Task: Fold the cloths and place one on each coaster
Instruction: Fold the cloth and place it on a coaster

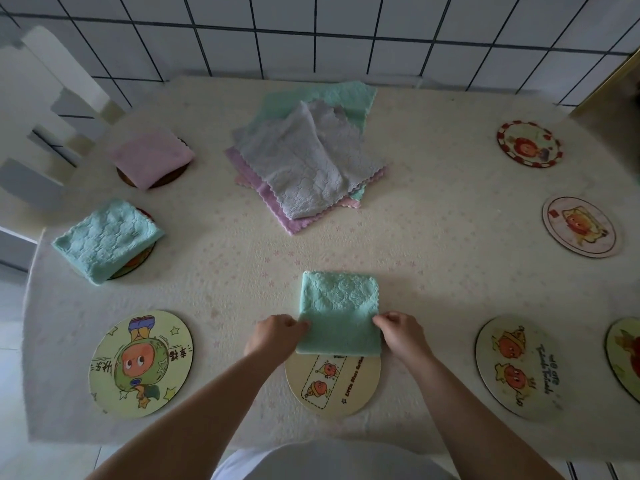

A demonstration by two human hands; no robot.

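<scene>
Left hand (275, 336) and right hand (401, 332) pinching folded green cloth (337, 315), 1 side edge each. Cloth overhanging far rim of coaster (333, 384) just beneath fingers. Risk: off-centre drop, layers springing apart. Unfolded cloth pile (308, 157) waiting beyond.

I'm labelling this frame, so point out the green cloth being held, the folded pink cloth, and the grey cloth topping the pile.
green cloth (337, 318): head view, middle.
folded pink cloth (152, 157): head view, top face.
grey cloth (304, 161): head view, centre.
</scene>
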